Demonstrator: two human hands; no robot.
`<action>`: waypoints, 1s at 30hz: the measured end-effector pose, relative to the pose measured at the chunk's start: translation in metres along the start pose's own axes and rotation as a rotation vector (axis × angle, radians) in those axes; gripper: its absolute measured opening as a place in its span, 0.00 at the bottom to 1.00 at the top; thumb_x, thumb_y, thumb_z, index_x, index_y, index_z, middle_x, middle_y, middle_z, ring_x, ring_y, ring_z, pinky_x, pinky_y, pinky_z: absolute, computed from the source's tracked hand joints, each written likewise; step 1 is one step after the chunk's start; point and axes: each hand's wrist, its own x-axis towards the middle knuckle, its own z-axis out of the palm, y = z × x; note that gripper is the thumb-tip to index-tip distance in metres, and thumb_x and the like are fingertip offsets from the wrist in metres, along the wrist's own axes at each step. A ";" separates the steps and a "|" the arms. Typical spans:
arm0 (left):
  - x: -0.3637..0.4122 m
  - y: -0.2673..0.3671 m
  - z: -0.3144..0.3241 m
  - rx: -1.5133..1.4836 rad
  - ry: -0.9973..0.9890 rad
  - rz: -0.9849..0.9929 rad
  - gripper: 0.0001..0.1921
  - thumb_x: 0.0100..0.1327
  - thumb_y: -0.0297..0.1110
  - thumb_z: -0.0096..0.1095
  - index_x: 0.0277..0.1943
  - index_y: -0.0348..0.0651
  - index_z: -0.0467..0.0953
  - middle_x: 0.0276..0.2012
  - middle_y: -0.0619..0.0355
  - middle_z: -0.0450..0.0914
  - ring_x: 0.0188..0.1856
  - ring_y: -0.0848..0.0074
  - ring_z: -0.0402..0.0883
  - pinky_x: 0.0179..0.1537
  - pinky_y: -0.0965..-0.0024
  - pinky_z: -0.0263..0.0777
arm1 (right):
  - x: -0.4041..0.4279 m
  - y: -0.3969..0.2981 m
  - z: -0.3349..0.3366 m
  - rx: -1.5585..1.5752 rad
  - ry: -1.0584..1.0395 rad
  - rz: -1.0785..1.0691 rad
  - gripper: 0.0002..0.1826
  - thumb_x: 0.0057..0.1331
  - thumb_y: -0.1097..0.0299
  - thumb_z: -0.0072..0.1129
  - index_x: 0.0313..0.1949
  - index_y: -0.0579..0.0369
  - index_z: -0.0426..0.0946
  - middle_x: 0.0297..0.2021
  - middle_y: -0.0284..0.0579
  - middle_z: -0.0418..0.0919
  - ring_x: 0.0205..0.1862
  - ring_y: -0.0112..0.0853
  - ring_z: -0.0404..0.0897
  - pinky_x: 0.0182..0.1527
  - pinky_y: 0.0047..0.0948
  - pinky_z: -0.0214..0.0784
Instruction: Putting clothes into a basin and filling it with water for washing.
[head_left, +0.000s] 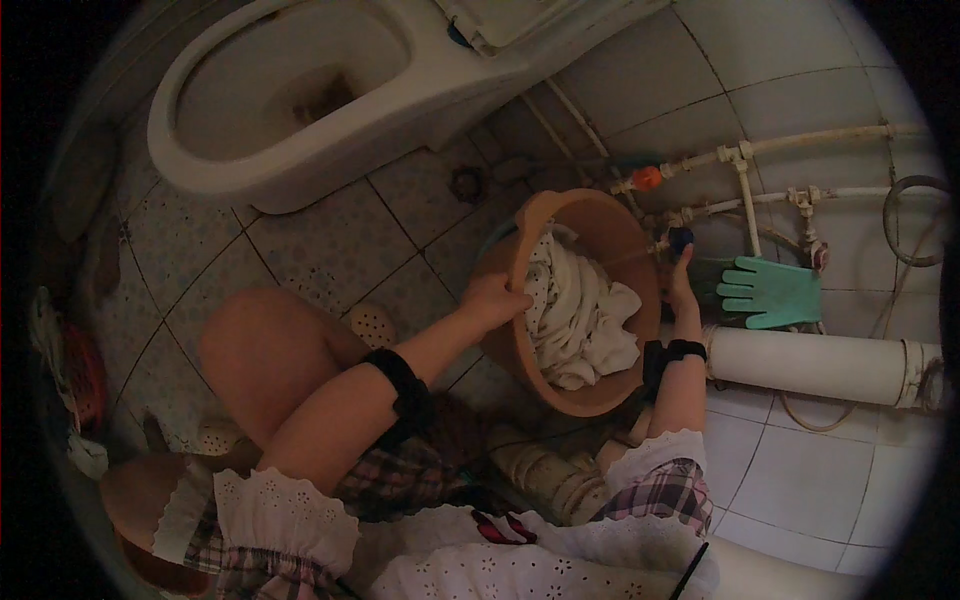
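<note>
An orange-brown plastic bucket (529, 360) stands tilted in front of me, its mouth facing up and to the right. White cloth (581, 315), dotted in part, lies bunched inside it. My left hand (496, 301) grips the bucket's left rim, thumb over the edge. At the wall pipes, the fingers of my right hand (681, 289) are on the blue tap handle (681, 238); part of that hand's grip is hidden. A faint streak, seemingly water, runs from this tap into the bucket.
A white toilet (300, 176) stands at upper left. An orange valve handle (646, 178) sits on the upper pipe. A green rubber glove (776, 292) hangs above a thick white drainpipe (806, 366). A floor drain (467, 184) lies beyond the bucket; a red basket (82, 375) is far left.
</note>
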 end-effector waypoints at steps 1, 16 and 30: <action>0.000 -0.001 -0.001 0.005 0.004 -0.005 0.20 0.39 0.41 0.59 0.35 0.37 0.74 0.32 0.52 0.76 0.36 0.68 0.76 0.38 0.70 0.67 | -0.003 -0.002 0.005 -0.012 0.019 0.001 0.62 0.37 0.18 0.10 0.55 0.62 0.56 0.51 0.51 0.62 0.55 0.40 0.57 0.55 0.42 0.44; -0.004 0.002 -0.004 0.023 0.022 0.004 0.21 0.39 0.41 0.60 0.36 0.35 0.73 0.32 0.51 0.76 0.35 0.69 0.76 0.37 0.70 0.68 | -0.008 -0.005 0.010 -0.025 0.044 0.002 0.62 0.37 0.18 0.11 0.54 0.63 0.57 0.49 0.50 0.63 0.53 0.41 0.59 0.54 0.43 0.44; 0.003 -0.006 -0.001 0.039 0.024 0.042 0.21 0.40 0.41 0.59 0.37 0.35 0.73 0.31 0.51 0.76 0.34 0.70 0.76 0.35 0.71 0.68 | 0.007 0.002 0.002 0.018 -0.017 0.003 0.63 0.36 0.18 0.09 0.56 0.62 0.53 0.54 0.50 0.58 0.57 0.43 0.55 0.54 0.50 0.38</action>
